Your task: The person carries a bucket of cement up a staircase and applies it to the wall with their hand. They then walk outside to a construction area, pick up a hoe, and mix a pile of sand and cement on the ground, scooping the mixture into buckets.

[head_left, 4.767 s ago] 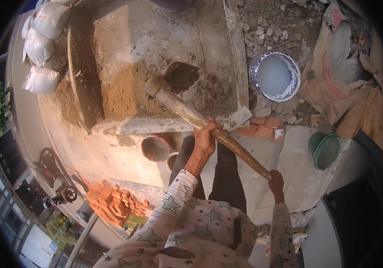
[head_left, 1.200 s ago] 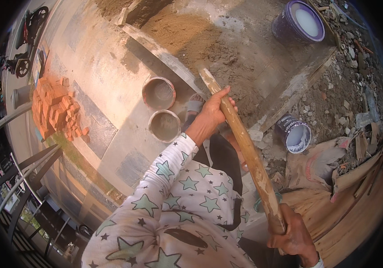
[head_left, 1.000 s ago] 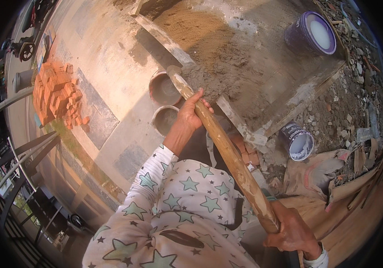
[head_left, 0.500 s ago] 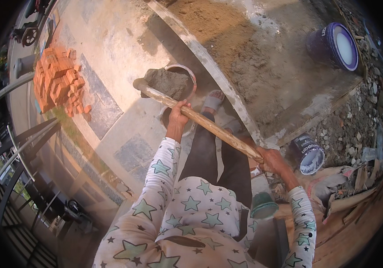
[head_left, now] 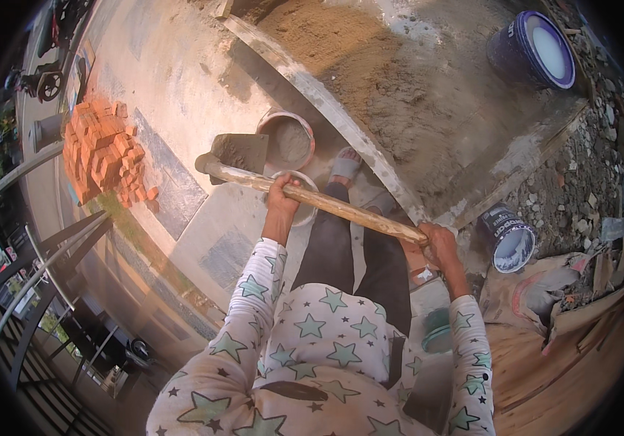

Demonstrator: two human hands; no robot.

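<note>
Both my hands grip the wooden handle of a hoe. My left hand is wrapped round the shaft at its middle, and my right hand closes on the rear end. At the far left end, the hoe's wide blade carries only a thin layer of grey mortar. Its edge is beside the rim of a round bucket, inside which grey mortar shows. A second bucket stands nearer to me, partly hidden behind my left hand and the handle.
A concrete edging borders a bed of wet mortar and sand. Two dark paint pails stand at the right, near rubble. Stacked orange bricks lie at the left. A green bucket is by my right forearm.
The heap of mortar has left the hoe blade, and mortar now shows in the far bucket. The blade has shifted left and slightly nearer. Both hands keep their hold on the handle.
</note>
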